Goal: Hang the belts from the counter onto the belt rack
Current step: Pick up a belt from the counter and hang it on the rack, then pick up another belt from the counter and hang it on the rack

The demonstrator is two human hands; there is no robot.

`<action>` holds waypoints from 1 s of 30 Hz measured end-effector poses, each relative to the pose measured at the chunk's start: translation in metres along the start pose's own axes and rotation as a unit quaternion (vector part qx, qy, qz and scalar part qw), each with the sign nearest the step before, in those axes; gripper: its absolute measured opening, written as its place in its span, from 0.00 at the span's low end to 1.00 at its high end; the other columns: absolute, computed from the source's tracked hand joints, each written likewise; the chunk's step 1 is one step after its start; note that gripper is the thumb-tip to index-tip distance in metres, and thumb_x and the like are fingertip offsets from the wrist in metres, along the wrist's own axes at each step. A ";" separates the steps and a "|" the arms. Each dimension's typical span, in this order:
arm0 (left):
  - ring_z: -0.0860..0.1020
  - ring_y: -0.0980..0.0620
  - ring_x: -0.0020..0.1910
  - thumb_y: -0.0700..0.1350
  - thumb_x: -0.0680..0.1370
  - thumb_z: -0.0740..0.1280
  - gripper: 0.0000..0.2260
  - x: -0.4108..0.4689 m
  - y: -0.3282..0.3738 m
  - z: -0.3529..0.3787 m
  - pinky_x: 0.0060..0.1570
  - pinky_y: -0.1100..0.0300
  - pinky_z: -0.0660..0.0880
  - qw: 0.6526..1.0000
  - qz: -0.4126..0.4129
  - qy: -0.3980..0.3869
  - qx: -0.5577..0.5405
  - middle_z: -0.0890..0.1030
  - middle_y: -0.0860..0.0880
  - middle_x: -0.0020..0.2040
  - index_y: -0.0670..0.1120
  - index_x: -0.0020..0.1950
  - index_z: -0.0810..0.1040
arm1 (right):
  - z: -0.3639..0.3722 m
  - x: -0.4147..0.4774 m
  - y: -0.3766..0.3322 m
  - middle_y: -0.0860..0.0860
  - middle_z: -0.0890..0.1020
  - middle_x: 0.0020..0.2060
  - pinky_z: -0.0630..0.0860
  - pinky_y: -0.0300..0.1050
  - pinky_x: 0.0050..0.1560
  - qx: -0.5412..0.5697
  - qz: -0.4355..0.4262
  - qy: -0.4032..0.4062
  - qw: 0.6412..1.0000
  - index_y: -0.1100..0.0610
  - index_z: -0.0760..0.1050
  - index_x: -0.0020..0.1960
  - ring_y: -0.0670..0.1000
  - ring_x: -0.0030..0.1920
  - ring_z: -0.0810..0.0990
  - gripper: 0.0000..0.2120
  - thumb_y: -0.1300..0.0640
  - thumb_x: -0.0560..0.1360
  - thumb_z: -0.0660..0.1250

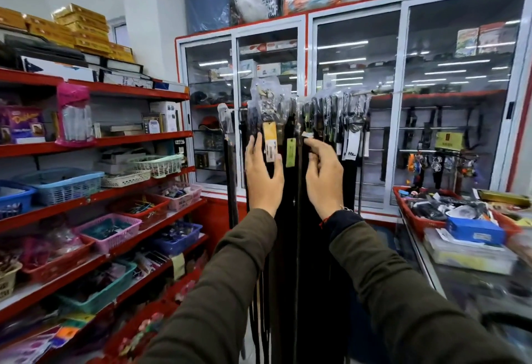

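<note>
Many black belts [290,190] hang in a dense row from the belt rack's bar [374,92] in front of a glass cabinet, their buckles wrapped in clear plastic. My left hand [263,175] is raised with fingers apart, its palm against the hanging belts beside a yellow tag [270,140]. My right hand [324,175] is just to the right at the same height. Its thumb and fingers pinch a black belt [300,162] below a small white tag [307,134]. A green tag [291,152] hangs between my hands. The counter [449,274] lies to the right.
Red shelves [121,140] with plastic baskets of small goods fill the left side. The glass cabinet [403,104] stands behind the rack. On the counter sit a red basket [420,224] full of items and a blue box [475,231]. More belts and keyrings hang at far right.
</note>
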State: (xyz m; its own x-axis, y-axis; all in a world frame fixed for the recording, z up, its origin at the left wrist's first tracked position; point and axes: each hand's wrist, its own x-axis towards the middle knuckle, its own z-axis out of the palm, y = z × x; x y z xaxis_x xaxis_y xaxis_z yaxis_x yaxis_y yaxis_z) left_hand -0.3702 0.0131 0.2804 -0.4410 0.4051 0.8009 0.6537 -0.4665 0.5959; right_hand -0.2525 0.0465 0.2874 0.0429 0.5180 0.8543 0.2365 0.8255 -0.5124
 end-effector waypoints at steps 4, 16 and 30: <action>0.46 0.47 0.83 0.48 0.84 0.60 0.28 -0.040 -0.004 0.017 0.81 0.50 0.49 0.992 0.069 -0.045 0.094 0.52 0.49 0.84 0.48 0.82 0.55 | -0.031 -0.028 0.025 0.49 0.68 0.76 0.60 0.44 0.79 -0.095 0.003 0.006 0.995 0.54 0.69 0.74 0.47 0.78 0.63 0.20 0.60 0.82 0.58; 0.47 0.47 0.83 0.49 0.84 0.59 0.26 -0.197 0.009 0.100 0.82 0.46 0.46 0.974 0.038 -0.210 0.074 0.55 0.49 0.83 0.48 0.81 0.59 | -0.164 -0.145 0.106 0.49 0.60 0.80 0.47 0.62 0.81 -0.329 0.102 -0.069 0.936 0.51 0.66 0.75 0.55 0.82 0.54 0.24 0.55 0.80 0.62; 0.43 0.52 0.83 0.50 0.85 0.61 0.28 -0.388 0.047 0.185 0.81 0.48 0.49 0.820 -0.034 -0.563 -0.101 0.48 0.51 0.84 0.49 0.82 0.54 | -0.357 -0.301 0.134 0.50 0.65 0.78 0.47 0.65 0.79 -0.494 0.322 -0.120 0.799 0.50 0.70 0.72 0.55 0.81 0.59 0.20 0.55 0.80 0.64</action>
State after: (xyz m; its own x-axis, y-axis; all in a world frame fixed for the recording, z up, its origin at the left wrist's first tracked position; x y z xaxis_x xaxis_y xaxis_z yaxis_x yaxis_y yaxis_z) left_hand -0.0544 -0.0201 -0.0128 0.4486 0.8516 0.2713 0.4863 -0.4872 0.7253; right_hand 0.1130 -0.0787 -0.0077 0.3047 0.8896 0.3402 0.8960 -0.1466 -0.4191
